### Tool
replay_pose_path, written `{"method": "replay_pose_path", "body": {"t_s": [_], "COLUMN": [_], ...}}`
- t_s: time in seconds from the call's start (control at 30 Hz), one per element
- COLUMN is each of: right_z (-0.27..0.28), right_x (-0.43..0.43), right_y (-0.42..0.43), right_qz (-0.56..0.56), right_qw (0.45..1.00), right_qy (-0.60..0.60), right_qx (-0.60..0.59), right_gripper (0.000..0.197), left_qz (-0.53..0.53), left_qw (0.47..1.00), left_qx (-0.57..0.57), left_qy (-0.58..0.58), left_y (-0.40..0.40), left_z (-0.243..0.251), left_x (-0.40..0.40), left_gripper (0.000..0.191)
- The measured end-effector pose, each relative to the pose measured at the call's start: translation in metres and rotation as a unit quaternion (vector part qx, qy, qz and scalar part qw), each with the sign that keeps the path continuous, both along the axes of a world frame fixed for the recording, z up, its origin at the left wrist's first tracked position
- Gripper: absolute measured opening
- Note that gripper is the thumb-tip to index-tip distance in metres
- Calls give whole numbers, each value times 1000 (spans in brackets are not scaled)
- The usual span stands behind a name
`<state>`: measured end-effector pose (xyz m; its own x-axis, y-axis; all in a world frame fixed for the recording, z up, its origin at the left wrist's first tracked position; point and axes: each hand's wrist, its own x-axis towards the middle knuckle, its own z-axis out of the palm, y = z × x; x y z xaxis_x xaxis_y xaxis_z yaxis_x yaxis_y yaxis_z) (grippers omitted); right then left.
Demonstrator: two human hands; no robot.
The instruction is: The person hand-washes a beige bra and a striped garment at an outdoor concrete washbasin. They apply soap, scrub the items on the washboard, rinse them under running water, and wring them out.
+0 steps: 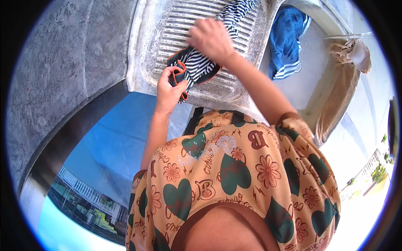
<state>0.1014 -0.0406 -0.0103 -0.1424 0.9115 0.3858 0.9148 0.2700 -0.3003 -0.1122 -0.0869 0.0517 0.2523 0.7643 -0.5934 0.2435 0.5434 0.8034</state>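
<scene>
A black-and-white striped garment (197, 65) with dark, orange-edged trim lies on the ridged washboard (176, 29) of a stone laundry sink. My left hand (169, 89) grips its near end, with fingers and thumb around the bunched trim. Over the middle of the cloth is my right hand (213, 40), blurred and with its fingers bent; whether it grasps the fabric underneath is hidden. Beyond that hand, the striped cloth (234, 14) runs up to the top of the view.
To the right, a blue cloth (285, 40) with white-striped edging lies in the basin (314, 91). A beige cloth (345, 53) hangs on the basin's far-right rim. A grey concrete counter (62, 56) adjoins the washboard on the left.
</scene>
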Motion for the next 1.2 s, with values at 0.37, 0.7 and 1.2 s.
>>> {"method": "replay_pose_path", "body": {"t_s": [0.37,0.7,1.2], "right_z": [-14,77,-2], "right_x": [143,182,-26], "right_y": [52,60,-44], "right_qz": [-85,-192,116], "right_qw": [980,973,992], "right_qy": [-53,95,-30], "right_qx": [-171,84,-47], "right_gripper": [13,12,25], "left_qz": [-220,-43,-339], "left_qw": [915,862,841], "left_qx": [156,476,396], "left_qy": [301,171,145], "left_y": [51,113,-30], "left_z": [45,177,-5], "left_x": [-17,2,19], "left_gripper": [37,26,12]}}
